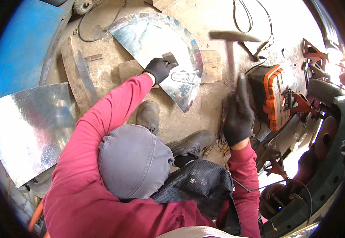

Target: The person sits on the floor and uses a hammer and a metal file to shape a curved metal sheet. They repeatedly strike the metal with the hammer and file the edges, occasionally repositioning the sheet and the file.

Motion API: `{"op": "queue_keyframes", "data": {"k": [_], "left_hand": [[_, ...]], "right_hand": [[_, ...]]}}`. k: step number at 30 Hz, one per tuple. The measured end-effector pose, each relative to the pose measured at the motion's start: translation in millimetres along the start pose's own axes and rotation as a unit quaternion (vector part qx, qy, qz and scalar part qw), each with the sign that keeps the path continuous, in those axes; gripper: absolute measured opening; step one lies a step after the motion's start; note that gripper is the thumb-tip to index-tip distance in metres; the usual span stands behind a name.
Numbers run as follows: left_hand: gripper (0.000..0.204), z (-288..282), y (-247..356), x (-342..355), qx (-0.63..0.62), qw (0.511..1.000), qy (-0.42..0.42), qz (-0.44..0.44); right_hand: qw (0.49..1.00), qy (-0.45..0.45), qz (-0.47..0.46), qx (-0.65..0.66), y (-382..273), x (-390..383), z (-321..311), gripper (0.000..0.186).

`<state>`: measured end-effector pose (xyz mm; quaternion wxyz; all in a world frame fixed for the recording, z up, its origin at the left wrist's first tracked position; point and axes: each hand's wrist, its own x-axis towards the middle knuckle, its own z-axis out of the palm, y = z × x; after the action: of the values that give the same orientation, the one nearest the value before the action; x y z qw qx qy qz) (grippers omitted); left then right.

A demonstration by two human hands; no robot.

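My right hand (239, 117), in a black glove, is closed on the handle of a raised hammer (234, 36). The hammer is blurred, with its head up and away from the sheet. A fan-shaped piece of shiny sheet metal (150, 35) lies on the floor in front of my boots, its curved rim bent. Over it, my left hand (160, 70), gloved in black too, grips a small dark block (169, 58) resting on the metal. The fingertips are partly hidden. Wooden boards (211, 66) lie under the sheet.
To the right stands an orange and black toolbox (273, 97), with red jack stands (314, 53) beyond it. Another curved metal sheet (31, 127) lies at left, near a blue panel (25, 39). A wooden plank (77, 75) and cables (249, 18) are on the floor.
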<state>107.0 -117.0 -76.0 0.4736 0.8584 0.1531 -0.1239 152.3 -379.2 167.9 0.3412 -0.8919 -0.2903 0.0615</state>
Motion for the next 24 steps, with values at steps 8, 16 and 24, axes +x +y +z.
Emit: {"op": "queue_keyframes", "data": {"k": [8,16,24], "left_hand": [[0.038,-3,42,9,0.087,0.996,-0.02,-0.013],[0.036,7,-5,13,0.062,0.998,0.029,0.014],[0.027,10,34,15,0.11,0.991,-0.002,0.075]], "right_hand": [[0.99,-0.014,-0.067,-0.121,25,-26,25,0.065],[0.994,0.001,0.075,0.085,-12,4,-6,0.061],[0.976,-0.164,0.112,-0.087,22,-24,20,0.061]]}}
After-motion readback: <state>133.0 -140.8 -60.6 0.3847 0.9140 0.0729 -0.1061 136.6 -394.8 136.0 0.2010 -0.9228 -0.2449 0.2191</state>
